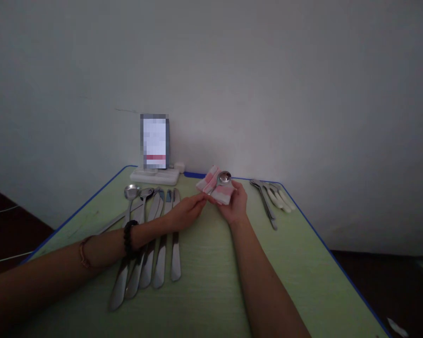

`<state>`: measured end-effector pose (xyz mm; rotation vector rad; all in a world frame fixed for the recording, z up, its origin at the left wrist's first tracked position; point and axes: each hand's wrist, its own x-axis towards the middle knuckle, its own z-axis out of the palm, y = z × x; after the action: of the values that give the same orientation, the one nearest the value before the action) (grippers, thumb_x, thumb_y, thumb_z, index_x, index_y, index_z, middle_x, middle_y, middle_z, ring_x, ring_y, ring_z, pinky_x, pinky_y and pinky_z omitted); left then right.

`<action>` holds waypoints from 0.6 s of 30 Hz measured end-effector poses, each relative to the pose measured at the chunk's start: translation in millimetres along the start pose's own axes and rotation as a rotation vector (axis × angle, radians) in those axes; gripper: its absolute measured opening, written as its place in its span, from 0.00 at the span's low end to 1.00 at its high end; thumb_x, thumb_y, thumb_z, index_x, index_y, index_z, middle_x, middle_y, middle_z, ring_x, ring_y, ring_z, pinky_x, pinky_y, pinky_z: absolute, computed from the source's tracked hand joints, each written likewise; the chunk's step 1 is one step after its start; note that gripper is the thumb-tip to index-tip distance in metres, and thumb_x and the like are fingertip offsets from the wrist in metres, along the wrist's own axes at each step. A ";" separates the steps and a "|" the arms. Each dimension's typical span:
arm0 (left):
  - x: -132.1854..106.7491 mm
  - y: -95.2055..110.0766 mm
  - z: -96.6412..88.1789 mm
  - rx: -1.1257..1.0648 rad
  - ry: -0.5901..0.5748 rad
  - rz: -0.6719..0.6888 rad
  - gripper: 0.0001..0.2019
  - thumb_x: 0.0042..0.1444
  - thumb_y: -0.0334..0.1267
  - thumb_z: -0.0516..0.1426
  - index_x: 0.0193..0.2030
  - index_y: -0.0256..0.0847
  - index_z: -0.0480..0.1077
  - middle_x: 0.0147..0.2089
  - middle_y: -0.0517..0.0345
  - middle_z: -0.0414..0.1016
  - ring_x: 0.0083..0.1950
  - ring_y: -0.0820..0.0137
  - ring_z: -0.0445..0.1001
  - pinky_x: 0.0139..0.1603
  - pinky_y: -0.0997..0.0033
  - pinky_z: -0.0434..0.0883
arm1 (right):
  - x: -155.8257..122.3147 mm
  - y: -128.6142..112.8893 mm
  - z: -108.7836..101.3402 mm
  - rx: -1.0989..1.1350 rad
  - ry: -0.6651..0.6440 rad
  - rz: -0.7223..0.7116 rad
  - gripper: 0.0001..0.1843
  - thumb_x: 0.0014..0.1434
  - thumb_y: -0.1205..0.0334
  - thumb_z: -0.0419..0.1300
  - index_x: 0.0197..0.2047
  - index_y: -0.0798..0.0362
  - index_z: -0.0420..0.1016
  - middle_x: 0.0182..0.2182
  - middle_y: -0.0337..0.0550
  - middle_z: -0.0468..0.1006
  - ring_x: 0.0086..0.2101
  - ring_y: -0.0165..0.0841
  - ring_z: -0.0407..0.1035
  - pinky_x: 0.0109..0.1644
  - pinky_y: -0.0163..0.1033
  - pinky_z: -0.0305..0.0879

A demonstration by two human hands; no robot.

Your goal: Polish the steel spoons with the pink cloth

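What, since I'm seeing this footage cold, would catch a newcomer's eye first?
Both hands meet at the green table's far middle: the right hand cups a pink-and-white cloth with a shiny spoon on it, the left hand touching its edge. A row of knives and spoons lies under the left forearm; a smaller cutlery cluster sits far right.

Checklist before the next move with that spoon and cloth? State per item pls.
1. Grip on spoon: ok, left hand pinches its handle end.
2. Grip on cloth: ok, right hand holds it folded under the spoon.
3. Bowl against cloth: ok, it rests on the top fold.
4. Left forearm clear of cutlery row: not ok, it crosses over the handles.
5. Right-side cutlery group apart from both hands: ok.
6. Bowl surface clean: cannot tell, too dim.
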<state>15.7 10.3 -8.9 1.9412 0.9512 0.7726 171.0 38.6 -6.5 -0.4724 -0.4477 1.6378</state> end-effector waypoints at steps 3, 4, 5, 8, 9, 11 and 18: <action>0.6 0.7 -1.0 -0.133 -0.064 -0.048 0.18 0.59 0.40 0.44 0.48 0.35 0.68 0.19 0.68 0.52 0.21 0.76 0.53 0.22 0.79 0.54 | -1.2 -4.0 -2.7 0.066 0.022 -0.058 0.18 0.54 0.52 0.50 0.37 0.56 0.72 0.28 0.42 0.77 0.30 0.32 0.70 0.33 0.36 0.68; 0.9 0.4 -1.4 -0.166 -0.085 -0.062 0.18 0.59 0.40 0.44 0.48 0.34 0.68 0.18 0.68 0.51 0.20 0.77 0.52 0.21 0.79 0.53 | -1.1 -5.1 -4.3 0.086 0.034 -0.094 0.19 0.54 0.50 0.49 0.37 0.55 0.72 0.28 0.42 0.78 0.31 0.33 0.70 0.35 0.37 0.68; 1.2 -0.1 -1.8 -0.191 -0.100 -0.073 0.18 0.58 0.40 0.45 0.48 0.34 0.69 0.18 0.69 0.50 0.20 0.77 0.51 0.21 0.79 0.53 | -0.8 -6.0 -6.1 0.103 0.045 -0.128 0.21 0.54 0.48 0.48 0.38 0.55 0.72 0.28 0.41 0.78 0.32 0.33 0.71 0.37 0.38 0.68; 2.3 -2.4 -2.5 -0.243 -0.110 -0.086 0.19 0.57 0.41 0.46 0.48 0.33 0.69 0.18 0.70 0.49 0.19 0.78 0.49 0.20 0.79 0.50 | 0.8 -6.8 -10.4 0.133 0.066 -0.190 0.24 0.55 0.45 0.47 0.40 0.54 0.73 0.30 0.42 0.78 0.34 0.34 0.71 0.42 0.41 0.68; 2.5 -3.0 -2.6 -0.254 -0.105 -0.093 0.19 0.56 0.41 0.47 0.48 0.33 0.69 0.18 0.70 0.48 0.19 0.78 0.49 0.20 0.79 0.50 | 1.4 -6.7 -11.0 0.137 0.069 -0.198 0.25 0.55 0.45 0.46 0.40 0.55 0.73 0.31 0.42 0.79 0.35 0.34 0.71 0.43 0.42 0.67; 2.8 -3.4 -2.5 -0.266 -0.094 -0.104 0.20 0.56 0.41 0.47 0.49 0.33 0.69 0.17 0.70 0.48 0.19 0.78 0.48 0.20 0.79 0.49 | 2.3 -6.6 -10.9 0.140 0.068 -0.220 0.25 0.55 0.46 0.45 0.41 0.55 0.73 0.32 0.43 0.79 0.36 0.34 0.71 0.45 0.43 0.67; 2.2 -0.5 -1.8 -0.238 -0.044 -0.081 0.18 0.58 0.41 0.46 0.47 0.33 0.68 0.18 0.70 0.48 0.19 0.78 0.48 0.20 0.79 0.49 | 1.7 -5.9 -5.3 0.081 0.036 -0.163 0.22 0.57 0.49 0.46 0.41 0.55 0.73 0.31 0.42 0.79 0.33 0.32 0.72 0.42 0.39 0.68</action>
<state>15.3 13.1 -8.1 1.6969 0.8648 0.7570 178.7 41.0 -7.8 -0.3939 -0.3821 1.4820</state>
